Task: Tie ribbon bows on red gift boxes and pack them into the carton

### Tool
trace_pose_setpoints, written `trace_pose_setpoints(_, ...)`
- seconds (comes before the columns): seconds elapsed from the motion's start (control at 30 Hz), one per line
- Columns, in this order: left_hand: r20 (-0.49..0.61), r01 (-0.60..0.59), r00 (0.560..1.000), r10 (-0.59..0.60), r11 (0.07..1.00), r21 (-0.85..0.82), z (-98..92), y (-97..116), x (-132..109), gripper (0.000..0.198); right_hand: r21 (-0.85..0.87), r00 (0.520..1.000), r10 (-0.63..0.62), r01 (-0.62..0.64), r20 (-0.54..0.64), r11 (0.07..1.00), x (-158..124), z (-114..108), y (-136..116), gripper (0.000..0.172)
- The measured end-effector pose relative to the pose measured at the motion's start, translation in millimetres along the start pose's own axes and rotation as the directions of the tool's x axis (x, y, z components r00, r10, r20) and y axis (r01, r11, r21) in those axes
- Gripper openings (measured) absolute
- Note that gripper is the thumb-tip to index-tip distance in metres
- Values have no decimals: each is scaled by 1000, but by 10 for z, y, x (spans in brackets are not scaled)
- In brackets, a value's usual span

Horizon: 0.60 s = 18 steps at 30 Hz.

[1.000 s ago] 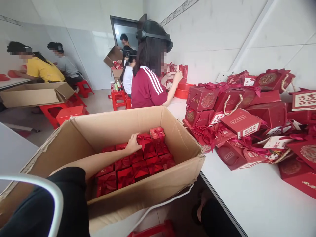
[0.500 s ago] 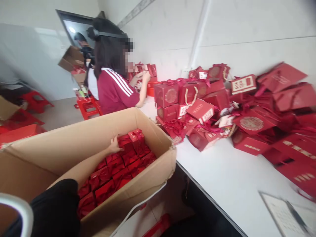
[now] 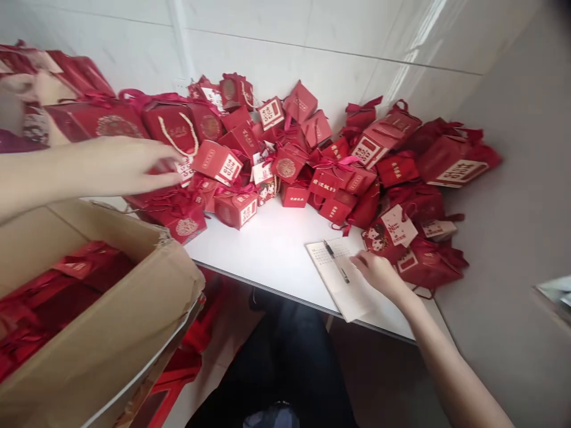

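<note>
My left hand reaches over the cardboard box's far corner toward the heap of red gift boxes. Its fingers are apart, a little blurred, with nothing between them. Just beyond the fingertips lies a red gift box with a white label. My right hand rests at the right edge of an open notebook, fingers curled; whatever they may grip is hidden. A black pen lies across the notebook's page. Right beside this hand is a gift box with a cartoon print and a white tag.
The open cardboard box at the left holds several red gift boxes. More gift boxes are heaped along the wall on the white table. A grey panel bounds the right side. A red stool stands below.
The view has swung right. My left hand has left the gift boxes inside the cardboard box and is now above the table's left side. My right hand has come into view by the notebook.
</note>
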<state>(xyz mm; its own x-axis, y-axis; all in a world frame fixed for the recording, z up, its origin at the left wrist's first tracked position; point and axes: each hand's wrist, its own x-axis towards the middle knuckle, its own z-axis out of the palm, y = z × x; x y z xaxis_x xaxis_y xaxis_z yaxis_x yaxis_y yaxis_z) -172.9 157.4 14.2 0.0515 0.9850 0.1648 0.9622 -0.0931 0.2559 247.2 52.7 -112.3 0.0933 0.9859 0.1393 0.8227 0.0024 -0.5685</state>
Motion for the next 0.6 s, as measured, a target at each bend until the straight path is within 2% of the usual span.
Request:
trace_pose_setpoints(0.03, 123, -202, 975, 187, 971, 127, 8, 274, 51, 31, 31, 1000, -19, 19, 4, 999, 63, 59, -22, 16)
trace_pose_setpoints(0.07, 158, -404, 912, 379, 897, 178, 86, 564, 88, 32, 69, 999, -44, 43, 7, 997, 107, 117, -47, 13)
trace_pose_setpoints(0.1, 234, -524, 845, 481, 833, 177, 232, 859, 111, 28, 106, 998, -56, 56, 6, 993, 136, 170, -70, 15)
trace_pose_setpoints(0.13, 300, -587, 795, 528, 793, 161, 434, 1146, 121, 23, 148, 998, -66, 64, 7, 987, 155, 215, -88, 18)
trace_pose_setpoints(0.17, 328, -612, 770, 547, 779, 138, 676, 1412, 119, 18, 193, 997, -70, 67, 9, 979, 168, 249, -96, 23)
trace_pose_setpoints(0.27, 301, -646, 736, 607, 763, 40, 1445, 1997, 88, 18, 346, 998, -67, 55, 21, 937, 216, 296, -48, 35)
trace_pose_setpoints(0.33, 233, -643, 742, 628, 766, -19, 1855, 2192, 92, 25, 464, 998, -54, 36, 26, 885, 275, 296, 37, 37)
trace_pose_setpoints(0.43, 180, -626, 746, 641, 768, -138, 2240, 2280, 176, 28, 657, 999, -21, -4, 30, 754, 405, 285, 201, 36)
trace_pose_setpoints(0.5, 181, -640, 712, 679, 733, -232, 2390, 2273, 256, 26, 774, 1000, 6, -26, 29, 632, 501, 286, 305, 34)
trace_pose_setpoints(0.6, 185, -672, 635, 750, 655, -344, 2534, 2236, 349, 20, 892, 998, 65, -44, 16, 450, 603, 305, 409, 15)
